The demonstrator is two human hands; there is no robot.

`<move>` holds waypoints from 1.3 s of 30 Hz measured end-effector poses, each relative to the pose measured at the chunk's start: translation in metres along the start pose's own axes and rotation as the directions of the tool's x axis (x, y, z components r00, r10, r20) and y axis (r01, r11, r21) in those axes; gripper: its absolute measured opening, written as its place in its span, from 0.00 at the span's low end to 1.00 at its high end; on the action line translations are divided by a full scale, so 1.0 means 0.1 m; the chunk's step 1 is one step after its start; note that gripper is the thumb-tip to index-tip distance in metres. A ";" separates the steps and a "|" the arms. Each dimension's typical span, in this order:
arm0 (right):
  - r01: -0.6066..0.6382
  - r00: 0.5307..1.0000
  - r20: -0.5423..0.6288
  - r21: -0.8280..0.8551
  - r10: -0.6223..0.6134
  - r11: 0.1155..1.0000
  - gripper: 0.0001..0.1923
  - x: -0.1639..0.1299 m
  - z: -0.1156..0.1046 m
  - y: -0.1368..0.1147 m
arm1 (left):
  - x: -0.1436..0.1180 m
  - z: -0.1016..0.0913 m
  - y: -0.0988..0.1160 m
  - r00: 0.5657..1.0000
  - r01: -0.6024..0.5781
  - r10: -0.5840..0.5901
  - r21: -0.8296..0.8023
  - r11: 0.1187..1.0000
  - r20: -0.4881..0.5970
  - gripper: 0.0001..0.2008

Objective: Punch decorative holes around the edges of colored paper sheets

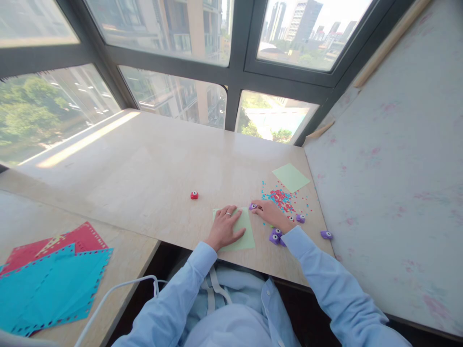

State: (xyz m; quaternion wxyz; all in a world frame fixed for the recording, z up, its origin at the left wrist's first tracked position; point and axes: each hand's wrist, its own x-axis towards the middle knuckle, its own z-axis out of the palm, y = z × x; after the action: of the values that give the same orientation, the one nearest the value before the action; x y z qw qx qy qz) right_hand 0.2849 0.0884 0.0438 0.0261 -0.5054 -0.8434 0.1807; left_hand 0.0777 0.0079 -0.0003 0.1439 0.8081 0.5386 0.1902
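Note:
My left hand (pixel 225 227) lies flat, fingers spread, on a pale green sheet of paper (pixel 238 243) near the table's front edge. A ring shows on one finger. Close to the sheet's upper right corner, my right hand (pixel 270 212) has its fingers closed on a small purple paper punch (pixel 252 206) with an eye-like circle. Whether the punch grips the paper I cannot tell. Beside my right wrist sit more purple punches (pixel 275 236), bunched together, partly behind the sleeve. Another purple punch (pixel 300 219) stands right of the wrist.
Red and blue confetti (pixel 282 199) is scattered by a second green sheet (pixel 291 177). A red punch (pixel 194 195) stands left of centre; a purple punch (pixel 326 234) is near the wall. Punched blue paper (pixel 54 289) and red paper (pixel 68 241) lie left, near a white cable (pixel 119 285).

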 end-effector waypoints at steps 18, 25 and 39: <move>0.218 0.975 -0.011 -0.168 -0.223 0.961 0.10 0.02 -0.04 -0.04 | 0.42 -0.23 0.14 0.960 0.192 -0.205 0.085 0.978 0.189 0.36; 0.230 0.963 -0.146 0.005 -0.227 0.973 0.14 0.00 0.14 0.08 | 0.34 -0.11 -0.05 0.980 0.167 -0.158 -0.071 0.983 0.117 0.37; 0.336 0.935 -0.172 0.150 -0.310 0.930 0.17 -0.02 0.20 0.23 | 0.27 0.01 -0.14 0.992 0.126 -0.125 -0.148 0.981 0.012 0.45</move>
State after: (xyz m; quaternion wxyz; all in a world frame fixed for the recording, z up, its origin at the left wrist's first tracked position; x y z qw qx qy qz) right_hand 0.3009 0.0914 0.0179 0.1618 -0.3670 -0.8915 0.2107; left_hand 0.0761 0.0382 -0.0033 0.2163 0.7598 0.5726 0.2192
